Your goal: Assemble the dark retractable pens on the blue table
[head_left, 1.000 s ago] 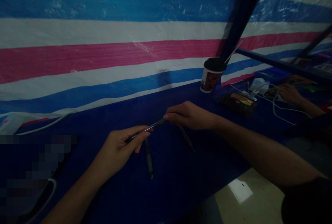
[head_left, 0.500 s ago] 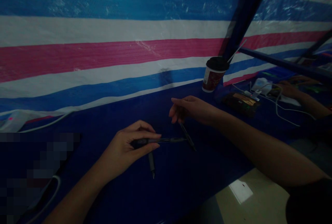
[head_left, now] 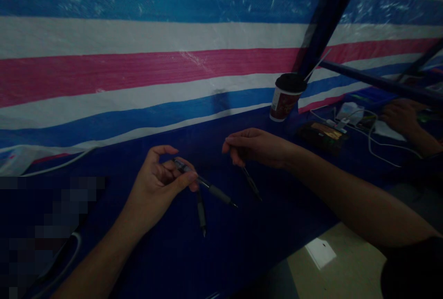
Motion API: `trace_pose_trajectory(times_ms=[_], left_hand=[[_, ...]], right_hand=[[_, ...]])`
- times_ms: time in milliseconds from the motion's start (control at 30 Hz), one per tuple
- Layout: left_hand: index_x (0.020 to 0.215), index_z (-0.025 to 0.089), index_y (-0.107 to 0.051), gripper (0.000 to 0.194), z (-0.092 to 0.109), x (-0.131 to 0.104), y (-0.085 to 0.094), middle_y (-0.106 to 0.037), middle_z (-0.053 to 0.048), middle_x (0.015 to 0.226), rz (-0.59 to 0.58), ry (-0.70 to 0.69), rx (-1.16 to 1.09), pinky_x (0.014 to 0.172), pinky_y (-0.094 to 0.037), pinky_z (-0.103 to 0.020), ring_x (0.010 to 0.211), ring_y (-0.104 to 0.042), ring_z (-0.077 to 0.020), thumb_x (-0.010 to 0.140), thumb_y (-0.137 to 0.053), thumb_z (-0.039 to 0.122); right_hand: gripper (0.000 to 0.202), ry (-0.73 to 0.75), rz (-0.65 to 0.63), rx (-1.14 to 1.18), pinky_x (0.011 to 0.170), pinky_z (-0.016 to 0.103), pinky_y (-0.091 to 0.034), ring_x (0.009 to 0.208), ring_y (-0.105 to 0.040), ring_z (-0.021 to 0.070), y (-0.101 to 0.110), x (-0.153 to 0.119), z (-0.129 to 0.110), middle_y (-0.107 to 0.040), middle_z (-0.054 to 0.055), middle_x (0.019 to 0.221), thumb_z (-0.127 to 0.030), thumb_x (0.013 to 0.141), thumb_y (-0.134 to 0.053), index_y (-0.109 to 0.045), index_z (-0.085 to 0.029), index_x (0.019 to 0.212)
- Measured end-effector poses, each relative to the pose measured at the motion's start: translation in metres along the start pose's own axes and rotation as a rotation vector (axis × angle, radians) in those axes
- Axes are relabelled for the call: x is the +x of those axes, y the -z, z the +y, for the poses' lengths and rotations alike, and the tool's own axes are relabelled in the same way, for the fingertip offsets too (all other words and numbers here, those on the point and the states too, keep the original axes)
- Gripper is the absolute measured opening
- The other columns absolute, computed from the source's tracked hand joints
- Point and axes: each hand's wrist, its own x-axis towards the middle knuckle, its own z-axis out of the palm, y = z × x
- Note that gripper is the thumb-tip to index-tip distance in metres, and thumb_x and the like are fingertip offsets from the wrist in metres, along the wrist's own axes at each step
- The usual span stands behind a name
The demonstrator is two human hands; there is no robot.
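Note:
My left hand (head_left: 162, 176) grips a dark pen (head_left: 217, 192) between thumb and fingers, its tip pointing down to the right, its index finger raised. A second pen (head_left: 201, 211) lies on the blue table (head_left: 235, 243), its upper end hidden behind that hand. To the right, my right hand (head_left: 254, 146) is over a third pen (head_left: 252, 182), whose upper end goes out of sight under the curled fingers. Whether the right fingers grip that pen is hard to tell in the dim light.
A lidded paper cup (head_left: 286, 97) stands at the back by a blue frame post (head_left: 328, 26). Right of it are a dark packet (head_left: 321, 136), white cables (head_left: 372, 144) and another person's hand (head_left: 401, 116). A pixelated area covers the left.
The pen in my left hand has swung from level to sloping down right, and my left index finger has lifted. My right hand has barely moved. The other person's hand has shifted right.

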Motion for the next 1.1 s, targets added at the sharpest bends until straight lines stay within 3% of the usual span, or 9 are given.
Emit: trace_pose_trajectory(times_ms=[233, 367, 467, 600, 700, 800, 900, 1000, 1100], left_hand=[[0.099, 0.025, -0.05, 0.032, -0.008, 0.001, -0.001, -0.073, 0.007, 0.073, 0.233, -0.047, 0.073, 0.065, -0.057, -0.023, 0.061, -0.071, -0.0121, 0.085, -0.079, 0.024], [0.109, 0.025, -0.05, 0.045, -0.01, 0.004, 0.003, -0.072, 0.009, 0.07, 0.294, -0.01, 0.044, 0.06, -0.055, -0.023, 0.056, -0.068, -0.0116, 0.079, -0.083, 0.025], [0.109, 0.025, -0.048, 0.052, -0.008, 0.003, 0.0, -0.072, 0.009, 0.067, 0.271, 0.025, 0.031, 0.056, -0.055, -0.022, 0.053, -0.068, -0.0119, 0.074, -0.087, 0.026], [0.108, 0.026, -0.042, 0.062, -0.004, -0.002, -0.017, -0.075, 0.008, 0.064, 0.274, 0.034, 0.016, 0.052, -0.056, -0.023, 0.048, -0.069, -0.0146, 0.067, -0.089, 0.025], [0.107, 0.025, -0.039, 0.066, -0.004, -0.005, -0.032, -0.073, 0.008, 0.058, 0.181, 0.099, -0.007, 0.047, -0.055, -0.024, 0.044, -0.069, -0.0176, 0.065, -0.09, 0.027], [0.105, 0.025, -0.037, 0.067, -0.007, -0.007, -0.04, -0.072, 0.008, 0.057, 0.117, 0.13, -0.034, 0.047, -0.055, -0.024, 0.043, -0.07, -0.0181, 0.064, -0.09, 0.031], [0.105, 0.025, -0.038, 0.059, -0.008, -0.006, -0.041, -0.073, 0.006, 0.057, 0.054, 0.125, -0.027, 0.052, -0.058, -0.027, 0.047, -0.072, -0.0187, 0.073, -0.085, 0.039], [0.108, 0.024, -0.041, 0.052, -0.007, -0.007, -0.04, -0.077, 0.003, 0.065, 0.003, 0.134, -0.021, 0.057, -0.061, -0.03, 0.055, -0.076, -0.0201, 0.079, -0.08, 0.043], [0.112, 0.022, -0.043, 0.054, -0.008, -0.008, -0.041, -0.079, 0.002, 0.072, -0.036, 0.14, -0.056, 0.063, -0.062, -0.03, 0.063, -0.078, -0.0198, 0.078, -0.082, 0.036]], right_hand=[[0.027, 0.026, -0.041, 0.0, 0.057, 0.019, -0.046, 0.056, -0.061, 0.0078, 0.0, 0.0, 0.002, -0.069, -0.001, 0.064, -0.024, 0.105, -0.056, -0.072, -0.014, 0.086], [0.022, 0.078, -0.013, -0.13, 0.057, 0.019, -0.043, 0.057, -0.057, 0.0071, -0.001, 0.0, 0.002, -0.067, -0.003, 0.068, -0.029, 0.102, -0.061, -0.07, -0.015, 0.088], [0.02, 0.116, -0.07, -0.356, 0.061, 0.02, -0.045, 0.062, -0.059, 0.0084, -0.008, -0.004, 0.002, -0.069, -0.001, 0.076, -0.034, 0.101, -0.062, -0.068, -0.015, 0.097], [0.028, 0.19, -0.144, -0.585, 0.065, 0.021, -0.046, 0.074, -0.065, 0.0115, -0.023, -0.015, 0.002, -0.073, 0.001, 0.086, -0.04, 0.1, -0.064, -0.062, -0.016, 0.115], [0.031, 0.225, -0.194, -0.692, 0.059, 0.021, -0.044, 0.067, -0.063, 0.0106, -0.029, -0.019, 0.003, -0.074, 0.001, 0.087, -0.042, 0.102, -0.061, -0.058, -0.017, 0.121], [0.051, 0.225, -0.219, -0.721, 0.055, 0.02, -0.042, 0.06, -0.062, 0.0101, -0.028, -0.019, 0.007, -0.072, -0.002, 0.081, -0.037, 0.099, -0.066, -0.045, -0.017, 0.142], [0.076, 0.254, -0.193, -0.756, 0.052, 0.02, -0.038, 0.055, -0.059, 0.0097, -0.026, -0.016, 0.01, -0.066, -0.008, 0.069, -0.022, 0.092, -0.071, -0.032, -0.017, 0.157], [0.074, 0.284, -0.167, -0.797, 0.053, 0.021, -0.035, 0.05, -0.052, 0.0082, -0.025, -0.015, 0.011, -0.055, -0.013, 0.059, -0.013, 0.086, -0.07, -0.04, -0.017, 0.154], [0.064, 0.297, -0.105, -0.826, 0.057, 0.022, -0.035, 0.048, -0.049, 0.008, -0.024, -0.014, 0.01, -0.054, -0.013, 0.057, -0.02, 0.086, -0.071, -0.048, -0.014, 0.146]])
